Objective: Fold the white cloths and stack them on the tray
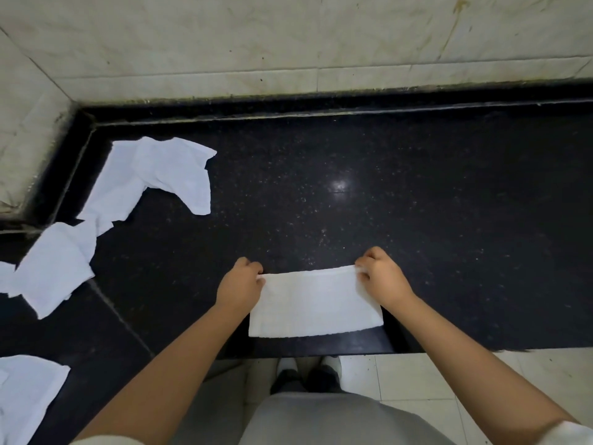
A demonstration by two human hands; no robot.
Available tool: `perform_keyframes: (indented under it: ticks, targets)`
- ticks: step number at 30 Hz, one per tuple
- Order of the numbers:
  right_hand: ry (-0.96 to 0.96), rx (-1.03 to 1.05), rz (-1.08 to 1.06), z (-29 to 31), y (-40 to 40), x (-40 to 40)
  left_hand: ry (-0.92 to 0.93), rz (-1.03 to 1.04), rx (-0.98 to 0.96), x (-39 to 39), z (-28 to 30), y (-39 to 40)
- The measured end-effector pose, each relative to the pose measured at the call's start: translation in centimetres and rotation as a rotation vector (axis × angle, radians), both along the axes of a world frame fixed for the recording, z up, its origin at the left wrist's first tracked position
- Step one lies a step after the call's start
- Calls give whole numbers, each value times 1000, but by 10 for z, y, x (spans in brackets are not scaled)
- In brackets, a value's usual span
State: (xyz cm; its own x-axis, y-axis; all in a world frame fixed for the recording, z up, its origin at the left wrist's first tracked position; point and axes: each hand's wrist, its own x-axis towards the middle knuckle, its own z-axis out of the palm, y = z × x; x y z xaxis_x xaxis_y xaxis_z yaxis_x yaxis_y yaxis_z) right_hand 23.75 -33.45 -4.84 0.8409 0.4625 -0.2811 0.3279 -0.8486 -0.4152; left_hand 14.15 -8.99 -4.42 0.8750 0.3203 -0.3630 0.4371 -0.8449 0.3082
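Lying flat near the front edge of the black speckled counter (353,187), one folded white cloth (314,303) forms a wide rectangle, long sides running left to right.

Left hand (240,284): fingers curled, pinching the cloth's far left corner; the cloth extends from the fingertips toward the right and toward the person.

Right hand (382,277): fingers curled, pinching the far right corner; the hand overlaps the cloth's right edge. Far edge of the cloth is drawn straight between the two hands.

Unfolded cloths, left portion of the counter, well apart from both hands:
- one rumpled cloth (160,175) near the back corner by the wall;
- one partly doubled cloth (54,271) nearer the person, touching the first at its lower end;
- one further cloth (25,396) at the lower left, cut off by the frame edge.

Surroundings: pale tiled wall (288,43) behind the counter; light tiled floor (417,380) below the counter's front edge; the person's grey garment (321,419) and shoes (308,367) visible beneath the arms.
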Motion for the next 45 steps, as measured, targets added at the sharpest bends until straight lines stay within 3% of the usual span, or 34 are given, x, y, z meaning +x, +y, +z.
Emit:
perform_keyframes:
  ticks: [8,16,18,22,24,27,30,32,36,40,45]
  targets:
    - [-38,-166,132,6,4,4,-42,-128,120,-7,-5,-1]
    - [8,-270,335,32,11,21,54,-312,201,0,9,7]
    - [-127,-193,311,50,12,30,-48,-300,205,13,29,16]
    - [-590,208,141,82,9,38,-575,-300,205,33,73,34]
    - [-688,270,86,78,3,34,-686,-374,268,31,76,37]
    - [-663,193,90,44,-5,14,-583,-498,341,21,53,29]
    - [-304,-61,41,3,-10,-20,-132,-600,350,1,19,7]
    - [-162,-135,-29,-12,-12,-38,27,-602,323,-12,6,-5]
    - [-258,-46,-277,-7,-9,-46,-79,-531,242,-14,2,-3]
    - [-134,-217,-530,6,4,-36,-295,-361,192,8,-5,-8]
    - [-16,-292,-604,4,22,-28,-26,-203,169,21,-22,-17]
